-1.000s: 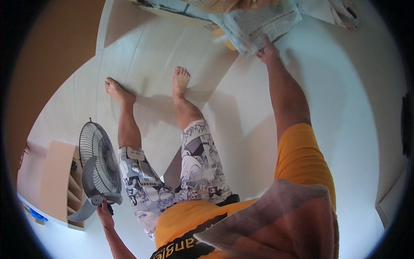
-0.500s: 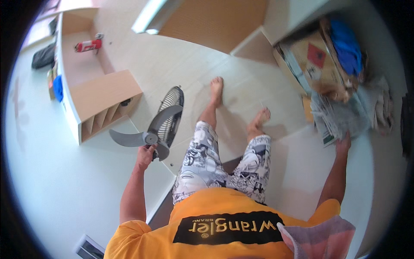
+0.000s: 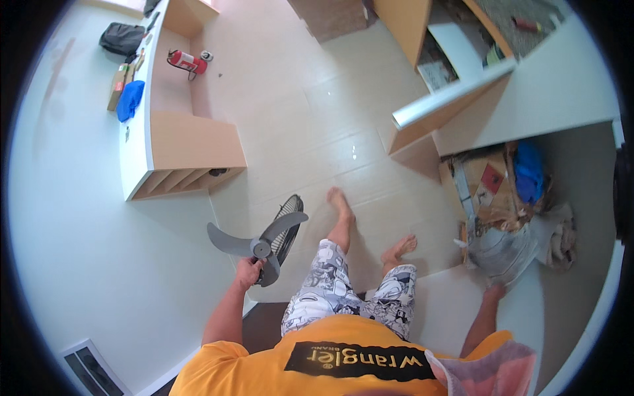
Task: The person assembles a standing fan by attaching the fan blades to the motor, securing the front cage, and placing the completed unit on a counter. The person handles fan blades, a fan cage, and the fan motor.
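Overhead, a grey fan (image 3: 264, 241) held off the floor.
Left hand (image 3: 249, 272) grips its hub, blades facing left; right hand (image 3: 494, 291) presses flat on newspaper (image 3: 502, 247).

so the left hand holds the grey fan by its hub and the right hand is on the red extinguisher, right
Not quite. In the head view the left hand does hold the grey fan near its hub, but the right hand reaches to the pile of papers by the cardboard. The red extinguisher stands far off by the shelf, untouched.
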Tool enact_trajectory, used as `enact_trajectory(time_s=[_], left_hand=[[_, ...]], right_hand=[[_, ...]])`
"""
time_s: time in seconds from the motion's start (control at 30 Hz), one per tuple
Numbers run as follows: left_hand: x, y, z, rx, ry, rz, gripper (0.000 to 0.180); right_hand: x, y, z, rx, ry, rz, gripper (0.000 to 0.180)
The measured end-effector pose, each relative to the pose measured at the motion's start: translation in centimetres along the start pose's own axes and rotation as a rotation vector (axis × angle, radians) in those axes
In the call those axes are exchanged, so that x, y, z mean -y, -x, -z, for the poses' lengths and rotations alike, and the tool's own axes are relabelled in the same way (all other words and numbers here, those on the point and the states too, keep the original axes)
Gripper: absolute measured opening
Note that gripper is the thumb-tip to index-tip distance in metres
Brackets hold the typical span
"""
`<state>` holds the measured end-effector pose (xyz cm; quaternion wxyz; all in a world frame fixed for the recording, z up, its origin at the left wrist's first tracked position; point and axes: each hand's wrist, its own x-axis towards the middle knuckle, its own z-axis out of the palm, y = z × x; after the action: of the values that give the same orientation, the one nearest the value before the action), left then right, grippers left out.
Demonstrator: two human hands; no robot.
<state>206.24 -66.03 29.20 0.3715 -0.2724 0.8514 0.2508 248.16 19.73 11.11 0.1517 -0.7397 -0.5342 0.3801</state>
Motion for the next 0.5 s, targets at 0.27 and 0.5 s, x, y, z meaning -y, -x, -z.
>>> enact_trajectory(time_s=[0.27,0.5], left_hand=[[-3.8,5.3,7.4,0.013,-0.031,-0.023,0.04],[-11.3,-3.0,15.2,-0.034,0.057,-0.149,0.041]], right_hand=[[12.7,29.9,-7.4,0.51,-0.299,-0.588,0.03],[31.3,47.2,-23.2,0.932,0.321,-0.387,0.019]])
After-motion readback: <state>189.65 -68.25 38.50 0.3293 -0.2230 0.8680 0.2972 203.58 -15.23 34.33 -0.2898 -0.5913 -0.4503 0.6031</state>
